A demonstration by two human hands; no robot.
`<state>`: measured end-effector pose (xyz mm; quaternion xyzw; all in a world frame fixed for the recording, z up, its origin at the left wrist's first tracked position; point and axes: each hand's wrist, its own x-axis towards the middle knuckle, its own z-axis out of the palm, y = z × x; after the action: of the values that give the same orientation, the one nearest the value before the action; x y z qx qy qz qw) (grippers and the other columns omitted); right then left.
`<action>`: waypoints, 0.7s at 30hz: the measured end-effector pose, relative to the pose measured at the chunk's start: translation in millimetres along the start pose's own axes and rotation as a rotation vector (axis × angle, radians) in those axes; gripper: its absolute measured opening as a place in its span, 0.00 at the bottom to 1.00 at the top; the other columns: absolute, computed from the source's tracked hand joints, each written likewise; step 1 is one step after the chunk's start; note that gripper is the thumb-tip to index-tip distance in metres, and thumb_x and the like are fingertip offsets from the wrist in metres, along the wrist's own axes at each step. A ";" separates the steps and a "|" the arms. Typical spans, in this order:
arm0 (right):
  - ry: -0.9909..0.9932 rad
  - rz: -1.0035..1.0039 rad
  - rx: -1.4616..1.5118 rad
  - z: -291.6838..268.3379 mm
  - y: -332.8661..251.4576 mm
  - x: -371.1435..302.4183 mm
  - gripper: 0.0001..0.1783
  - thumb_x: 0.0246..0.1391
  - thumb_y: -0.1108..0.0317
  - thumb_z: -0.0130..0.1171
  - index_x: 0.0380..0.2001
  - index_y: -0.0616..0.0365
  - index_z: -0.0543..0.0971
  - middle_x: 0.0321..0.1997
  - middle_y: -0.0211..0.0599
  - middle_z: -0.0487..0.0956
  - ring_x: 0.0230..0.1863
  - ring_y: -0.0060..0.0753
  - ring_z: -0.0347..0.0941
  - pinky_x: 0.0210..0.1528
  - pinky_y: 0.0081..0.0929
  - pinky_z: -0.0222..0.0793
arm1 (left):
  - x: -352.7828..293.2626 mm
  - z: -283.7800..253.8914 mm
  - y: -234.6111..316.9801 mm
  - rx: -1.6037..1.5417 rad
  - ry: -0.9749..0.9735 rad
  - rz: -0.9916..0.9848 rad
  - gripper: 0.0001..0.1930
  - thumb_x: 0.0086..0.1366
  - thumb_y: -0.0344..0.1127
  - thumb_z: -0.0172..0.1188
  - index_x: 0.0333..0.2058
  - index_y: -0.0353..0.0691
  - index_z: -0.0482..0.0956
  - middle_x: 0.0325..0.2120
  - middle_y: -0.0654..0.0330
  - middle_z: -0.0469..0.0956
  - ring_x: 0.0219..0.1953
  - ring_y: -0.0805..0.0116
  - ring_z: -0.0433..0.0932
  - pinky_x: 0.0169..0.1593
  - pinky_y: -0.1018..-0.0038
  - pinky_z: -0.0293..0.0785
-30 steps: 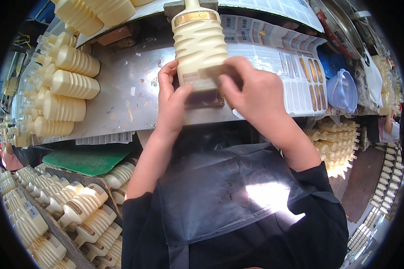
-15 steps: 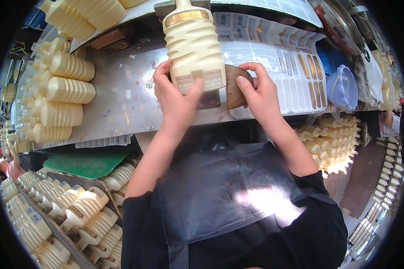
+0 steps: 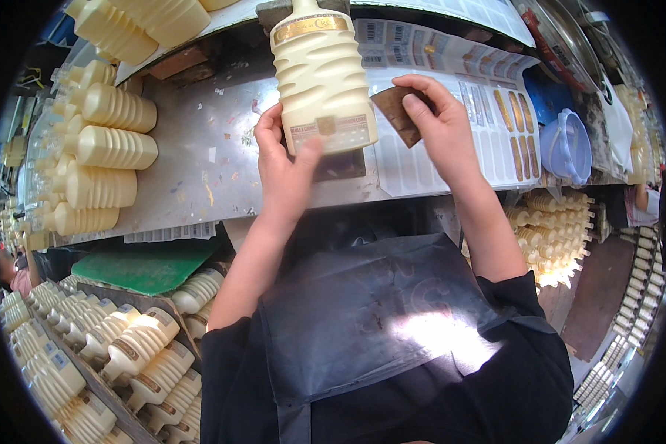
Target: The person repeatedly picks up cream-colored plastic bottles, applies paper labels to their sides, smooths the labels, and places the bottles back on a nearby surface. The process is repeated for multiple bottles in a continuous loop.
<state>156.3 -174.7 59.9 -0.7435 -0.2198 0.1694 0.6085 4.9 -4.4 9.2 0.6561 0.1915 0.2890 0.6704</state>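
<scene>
A cream plastic bottle (image 3: pixel 322 78) with wavy ridges lies in front of me, neck pointing away. It carries a gold label band near its shoulder and a printed label at its base. My left hand (image 3: pixel 283 166) grips the base end, fingers along the left side and the slightly blurred thumb over the lower label. Just right of the bottle, my right hand (image 3: pixel 445 133) pinches a flat brown scraper-like piece (image 3: pixel 398 115) between thumb and fingers. The piece is tilted and looks apart from the bottle. Under the base sits a dark block (image 3: pixel 340 166).
Label sheets (image 3: pixel 414 170) cover the bench's right part, beside a pale blue bucket (image 3: pixel 566 152). Several unlabelled bottles (image 3: pixel 118 148) line the metal bench's (image 3: pixel 200 177) left end. Labelled bottles (image 3: pixel 144 340) fill a crate at lower left, near a green board (image 3: pixel 140 260).
My right hand has moved right and slightly up, carrying the brown piece off the bottle's side and turning it. My left thumb has shifted slightly left and down; the bottle has hardly moved.
</scene>
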 end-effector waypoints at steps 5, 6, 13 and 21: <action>-0.218 0.088 -0.190 8.2 -1.5 -2.5 0.26 0.71 0.53 0.55 0.60 0.62 0.78 0.50 0.39 0.83 0.49 0.22 0.76 0.53 0.22 0.71 | -0.8 -6.7 -0.3 -0.120 -0.025 0.019 0.28 0.75 0.37 0.57 0.66 0.30 0.60 0.62 0.48 0.70 0.65 0.62 0.69 0.69 0.66 0.62; -0.313 0.108 -0.163 15.6 0.3 -6.6 0.30 0.70 0.51 0.58 0.62 0.66 0.75 0.48 0.41 0.84 0.47 0.24 0.79 0.52 0.23 0.73 | -2.4 -7.0 1.0 -0.087 -0.026 0.021 0.27 0.76 0.36 0.56 0.66 0.30 0.60 0.62 0.48 0.70 0.65 0.62 0.69 0.69 0.66 0.61; -0.321 0.191 -0.040 33.3 11.3 -6.8 0.33 0.67 0.52 0.63 0.64 0.66 0.73 0.44 0.39 0.85 0.44 0.21 0.79 0.50 0.22 0.73 | 2.4 -7.9 2.3 -0.073 0.068 0.023 0.27 0.77 0.42 0.54 0.64 0.29 0.61 0.60 0.47 0.72 0.62 0.62 0.71 0.68 0.66 0.63; -0.218 0.176 -0.023 37.0 16.9 -11.8 0.31 0.62 0.50 0.65 0.58 0.64 0.78 0.31 0.38 0.84 0.33 0.23 0.79 0.39 0.25 0.74 | 1.8 -5.0 -8.0 0.008 0.033 0.094 0.26 0.78 0.45 0.50 0.63 0.28 0.61 0.58 0.49 0.69 0.60 0.63 0.69 0.66 0.66 0.63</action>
<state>129.1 -153.0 35.8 -0.7439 -0.2203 0.2995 0.5553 4.1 0.8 1.2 0.6622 0.1727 0.3299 0.6503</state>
